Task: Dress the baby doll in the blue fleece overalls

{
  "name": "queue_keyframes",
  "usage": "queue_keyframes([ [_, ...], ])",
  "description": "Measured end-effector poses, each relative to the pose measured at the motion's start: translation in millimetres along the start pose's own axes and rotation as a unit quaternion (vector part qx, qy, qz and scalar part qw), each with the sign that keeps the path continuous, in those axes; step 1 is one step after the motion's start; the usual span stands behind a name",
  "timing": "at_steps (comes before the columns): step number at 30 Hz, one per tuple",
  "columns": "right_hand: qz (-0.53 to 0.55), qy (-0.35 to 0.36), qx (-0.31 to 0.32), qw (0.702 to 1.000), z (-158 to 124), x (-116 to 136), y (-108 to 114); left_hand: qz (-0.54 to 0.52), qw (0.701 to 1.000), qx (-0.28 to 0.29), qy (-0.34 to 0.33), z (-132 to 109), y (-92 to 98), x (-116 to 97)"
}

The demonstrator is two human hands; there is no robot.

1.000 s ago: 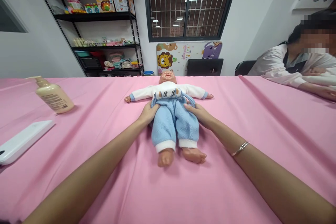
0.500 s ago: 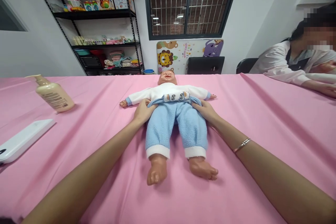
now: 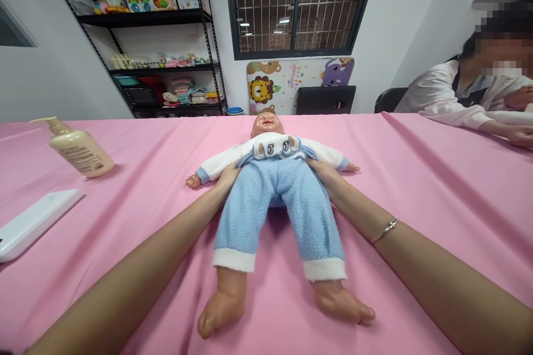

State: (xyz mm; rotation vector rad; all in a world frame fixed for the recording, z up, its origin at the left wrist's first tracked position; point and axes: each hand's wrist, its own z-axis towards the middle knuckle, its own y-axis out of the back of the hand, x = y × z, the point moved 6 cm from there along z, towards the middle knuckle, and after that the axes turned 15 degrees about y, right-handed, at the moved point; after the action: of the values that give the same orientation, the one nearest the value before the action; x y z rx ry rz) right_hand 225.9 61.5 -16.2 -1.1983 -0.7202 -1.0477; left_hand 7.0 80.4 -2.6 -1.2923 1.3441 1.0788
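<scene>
Doll [image 3: 277,175] lies face-up on tabletop [image 3: 433,188] | left hand [image 3: 229,178], right hand [image 3: 327,176] curl round its waist, holding (grip partly hidden from here)

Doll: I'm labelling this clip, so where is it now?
In the head view, the doll lies at the centre on the pink cloth, between the left hand and right hand, well right of the pump bottle.

Left forearm [image 3: 137,266], lower left to centre of frame: bare, slender, tapering to the wrist. Right forearm [image 3: 441,272], lower right: also bare and slender — bracelet [image 3: 385,231] just above the wrist, thin, silver-coloured, shiny, with a small crossed or knotted detail — too small to resolve.
</scene>
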Motion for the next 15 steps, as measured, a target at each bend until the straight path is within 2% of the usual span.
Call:
queue_keyframes([
  [3, 0.016, -0.016, 0.018, 1.0, 0.3, 1.3, 0.9, 0.069, 0.997, 0.041, 0.016, 0.4, -0.3, 3.4],
  [8, -0.023, -0.053, 0.044, 0.997, 2.5, 4.1, 11.5, 0.199, 0.975, 0.09, -0.045, 0.6, -0.1, -9.4],
  [11, -0.043, -0.05, 0.05, 0.997, 4.5, 10.9, 16.5, 0.203, 0.969, 0.131, -0.048, -1.5, 1.3, -14.4],
  [15, -0.061, 0.015, 0.006, 0.998, 9.4, 26.1, 19.0, 0.136, 0.972, 0.189, 0.038, -6.3, 5.1, -7.6],
])
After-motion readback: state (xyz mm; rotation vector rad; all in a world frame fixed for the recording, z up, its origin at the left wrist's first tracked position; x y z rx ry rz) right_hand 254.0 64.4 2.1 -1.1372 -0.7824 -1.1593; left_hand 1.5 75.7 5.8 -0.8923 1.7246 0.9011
